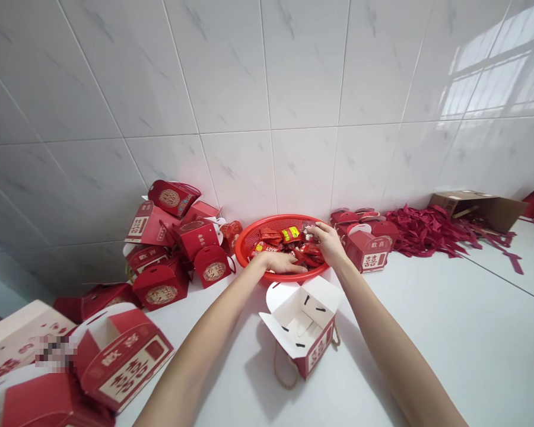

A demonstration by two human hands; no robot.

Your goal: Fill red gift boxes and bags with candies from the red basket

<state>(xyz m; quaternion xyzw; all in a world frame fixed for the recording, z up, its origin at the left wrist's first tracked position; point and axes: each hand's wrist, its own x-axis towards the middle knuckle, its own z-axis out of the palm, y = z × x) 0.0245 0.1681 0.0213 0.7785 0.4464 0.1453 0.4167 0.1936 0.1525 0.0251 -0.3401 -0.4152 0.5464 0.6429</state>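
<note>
Both hands reach into a red plastic basket (245,242) of small wrapped sweets (290,234) near the wall. My left hand (285,263) lies over the sweets at the near side with its fingers stretched out; its fingertips are partly hidden among the wrappers. At the basket's right side, my right hand (328,238) pinches a small clear packet (310,230) with something pale inside. In front of the basket stands an open red and white gift box (309,323), its flaps spread and rope handles hanging at the sides. Only dark handle ends show inside it.
Red gift boxes (162,287) are heaped at the left, with larger open boxes (124,356) nearer. More closed boxes (370,246) stand right of the basket, beside a pile of dark red ribbons (420,231) and a cardboard box (493,210). A tiled wall (302,172) backs the white table (463,332).
</note>
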